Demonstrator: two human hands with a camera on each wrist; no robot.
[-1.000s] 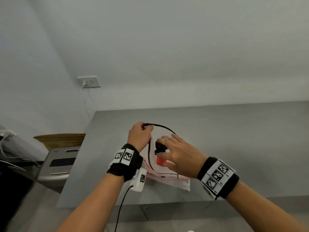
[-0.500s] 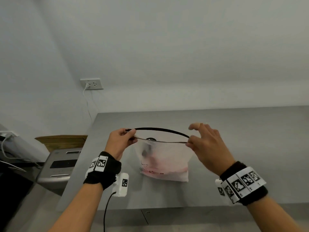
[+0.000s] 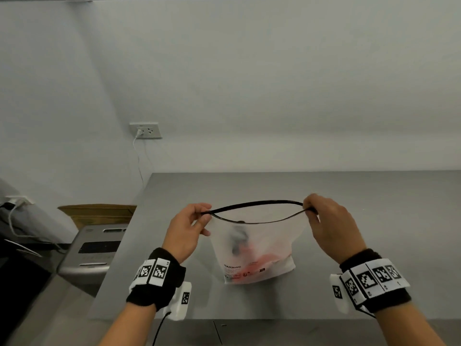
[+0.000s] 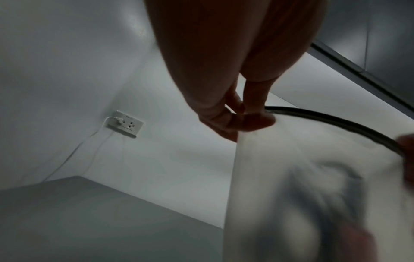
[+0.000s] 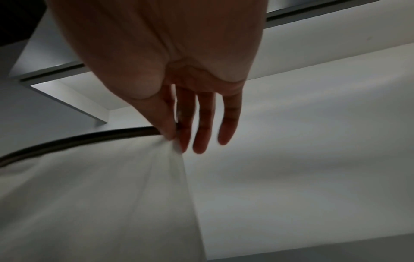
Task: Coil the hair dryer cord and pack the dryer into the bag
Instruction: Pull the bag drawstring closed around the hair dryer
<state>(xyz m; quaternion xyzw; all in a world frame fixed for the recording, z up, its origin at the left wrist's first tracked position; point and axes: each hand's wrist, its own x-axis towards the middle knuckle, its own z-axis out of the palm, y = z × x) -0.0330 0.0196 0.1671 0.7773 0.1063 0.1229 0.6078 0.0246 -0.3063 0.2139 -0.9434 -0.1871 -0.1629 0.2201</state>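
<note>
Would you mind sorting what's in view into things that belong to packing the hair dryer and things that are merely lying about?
Belongs to the job:
- translucent bag, its black-rimmed mouth open
- hair dryer, a blurred dark and red shape inside the bag
- left hand and right hand, each pinching an end of the rim

Just lying about:
- wall socket with a white cable
- cardboard box
- grey appliance

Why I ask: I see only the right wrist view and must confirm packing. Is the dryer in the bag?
Observer: Yes. The head view shows the dryer as dark and pink shapes inside the bag.
Operator: Is the bag hanging free?
Observer: No, its bottom appears to rest on the table.
Operator: Who holds the far end?
Observer: The left hand pinches the other end of the black rim; the mouth gapes open.
</note>
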